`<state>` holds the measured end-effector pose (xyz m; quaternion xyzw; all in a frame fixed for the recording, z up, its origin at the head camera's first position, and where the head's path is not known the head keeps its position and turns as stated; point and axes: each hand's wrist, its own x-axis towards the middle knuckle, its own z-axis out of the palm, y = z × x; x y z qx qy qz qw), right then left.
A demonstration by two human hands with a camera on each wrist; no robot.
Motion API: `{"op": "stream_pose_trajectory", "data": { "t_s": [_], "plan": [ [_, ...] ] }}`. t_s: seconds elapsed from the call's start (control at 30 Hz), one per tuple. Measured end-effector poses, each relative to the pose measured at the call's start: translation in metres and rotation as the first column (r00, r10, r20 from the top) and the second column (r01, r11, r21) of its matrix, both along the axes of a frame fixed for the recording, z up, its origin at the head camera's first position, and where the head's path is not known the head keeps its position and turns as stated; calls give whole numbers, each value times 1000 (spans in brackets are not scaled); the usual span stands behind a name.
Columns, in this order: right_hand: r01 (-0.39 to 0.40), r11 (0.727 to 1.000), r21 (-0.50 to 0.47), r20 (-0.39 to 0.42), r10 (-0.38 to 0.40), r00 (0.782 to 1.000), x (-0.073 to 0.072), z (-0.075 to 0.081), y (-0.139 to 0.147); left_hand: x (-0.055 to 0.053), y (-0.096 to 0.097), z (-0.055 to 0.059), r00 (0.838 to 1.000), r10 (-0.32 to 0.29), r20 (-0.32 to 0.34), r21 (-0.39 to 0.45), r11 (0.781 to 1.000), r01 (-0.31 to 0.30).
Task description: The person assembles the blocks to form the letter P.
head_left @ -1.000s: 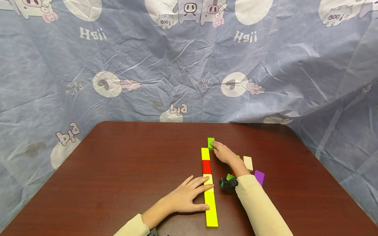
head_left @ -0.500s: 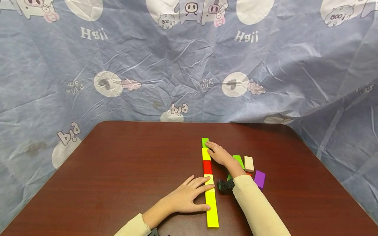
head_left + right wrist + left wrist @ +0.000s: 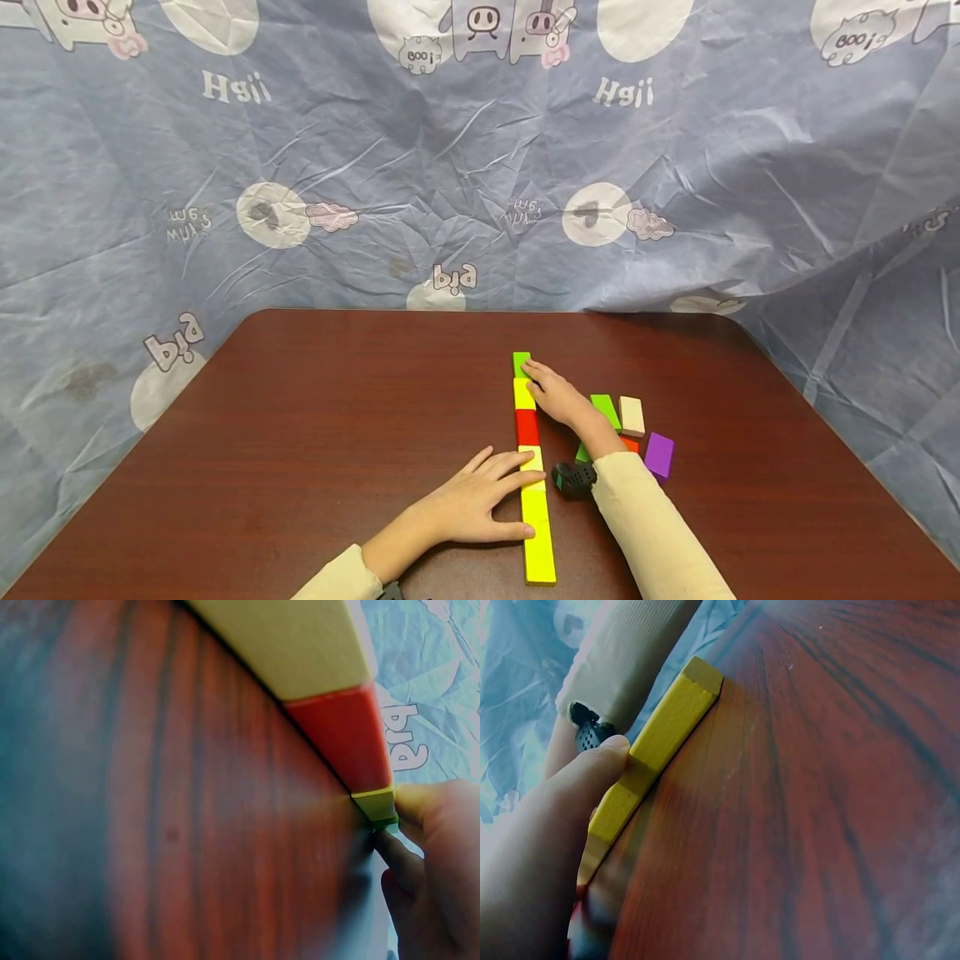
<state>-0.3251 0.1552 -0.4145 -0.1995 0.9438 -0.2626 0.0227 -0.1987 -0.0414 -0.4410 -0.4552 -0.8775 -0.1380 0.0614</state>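
Note:
A straight row of coloured blocks runs away from me on the brown table in the head view. Its long yellow section (image 3: pixel 538 558) is nearest, followed by a pale yellow block (image 3: pixel 533 481), a red block (image 3: pixel 527 427), a yellow block (image 3: pixel 522 394) and a green block (image 3: pixel 520 365) at the far end. My left hand (image 3: pixel 472 504) lies with spread fingers over the near part, its thumb touching the yellow side. At the far end, my right hand (image 3: pixel 564 398) touches the green block with extended fingertips, while its thumb is at the yellow block.
Right of the row, partly behind my right forearm, lie loose blocks: a green one (image 3: pixel 604 410), a cream one (image 3: pixel 632 417), an orange-red one (image 3: pixel 631 445) and a purple one (image 3: pixel 659 456). A patterned blue cloth (image 3: pixel 360 167) hangs behind the table (image 3: pixel 322 433).
The green block has moved left with my right hand, from beside the row's far end into line with the yellow block. My left hand has stayed in place.

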Motion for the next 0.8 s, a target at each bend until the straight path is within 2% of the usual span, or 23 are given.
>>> {"op": "stream_pose_trajectory", "data": {
  "t_s": [0.47, 0.8],
  "plan": [
    [15, 1000, 10, 13, -15, 1000, 6, -1, 2, 1, 1, 1, 1000, -8, 17, 0, 1000, 8],
    [14, 1000, -8, -18, -14, 1000, 10, -2, 2, 3, 3, 0, 999, -10, 32, 5, 1000, 10]
  ]
}}
